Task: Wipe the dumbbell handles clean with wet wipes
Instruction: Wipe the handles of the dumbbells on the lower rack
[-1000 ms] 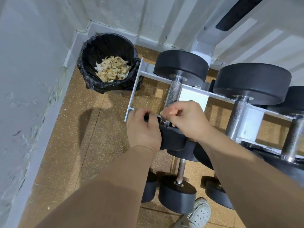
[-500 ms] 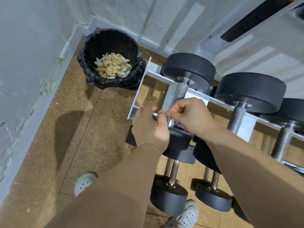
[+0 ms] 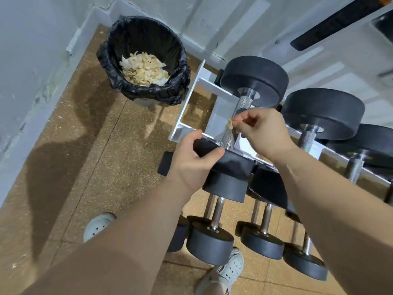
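Left hand (image 3: 191,165): we see it curled round the near black head (image 3: 231,162) of the end dumbbell (image 3: 253,81), thumb on top.
Right hand (image 3: 263,133): fingertips pinch a small crumpled wet wipe (image 3: 229,124) (yellowish, mostly hidden).
Wipe position: just beside the knurled steel handle (image 3: 240,109), midway along; we cannot tell if it touches.
Dumbbell position: across the white rack (image 3: 191,107), top tier.
Bin (image 3: 148,39): black-lined, in the floor corner, holding used wipes (image 3: 144,69).

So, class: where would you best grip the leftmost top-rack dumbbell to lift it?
By the knurled handle, coming from above: it lies bare between two broad heads, resting across the white rack rails, so its top side is probably freest.
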`<state>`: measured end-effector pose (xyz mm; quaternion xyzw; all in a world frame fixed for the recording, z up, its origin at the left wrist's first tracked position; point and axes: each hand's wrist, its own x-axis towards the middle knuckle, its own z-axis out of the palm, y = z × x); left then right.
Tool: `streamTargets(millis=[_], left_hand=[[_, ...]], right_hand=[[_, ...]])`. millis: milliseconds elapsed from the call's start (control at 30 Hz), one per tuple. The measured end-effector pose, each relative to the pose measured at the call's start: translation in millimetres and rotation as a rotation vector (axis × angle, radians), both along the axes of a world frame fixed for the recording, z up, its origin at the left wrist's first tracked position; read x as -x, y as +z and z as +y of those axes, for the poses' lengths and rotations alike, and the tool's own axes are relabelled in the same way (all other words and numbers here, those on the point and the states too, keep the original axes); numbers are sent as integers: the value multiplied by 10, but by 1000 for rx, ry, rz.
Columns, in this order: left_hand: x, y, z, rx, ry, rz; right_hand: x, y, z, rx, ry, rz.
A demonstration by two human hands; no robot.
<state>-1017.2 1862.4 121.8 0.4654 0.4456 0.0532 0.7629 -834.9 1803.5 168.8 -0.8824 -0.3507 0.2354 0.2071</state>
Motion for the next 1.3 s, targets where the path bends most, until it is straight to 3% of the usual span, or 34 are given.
streamTargets(millis=[100, 200, 400, 500, 667, 867, 1067, 1133, 1233, 1300], left_hand=[[45, -2, 61, -149, -96, 36], [80, 38, 114, -147, -153, 67], [94, 99, 179, -136, -188, 98], [93, 112, 178, -144, -185, 102], [108, 122, 185, -181, -189, 103], [109, 141, 217, -201, -219, 94], [107, 171, 256, -204, -275, 109], [97, 185, 270, -223, -301, 115], [86, 214, 289, -250, -334, 113], [87, 216, 300, -249, -338, 112]], right_hand=[[-105, -31, 198, 40, 78, -254], [-79, -35, 193, 68, 171, -379], [73, 33, -112, 69, 542, -213], [-32, 34, 18, 145, 657, -264], [-204, 4, 282, 179, 354, -526], [78, 123, 129, 331, 714, -182], [-181, 71, 532, 463, 450, -629], [-75, 76, 479, 494, 471, -560], [143, 184, 281, 507, 619, -199], [124, 214, 301, 527, 663, -183]])
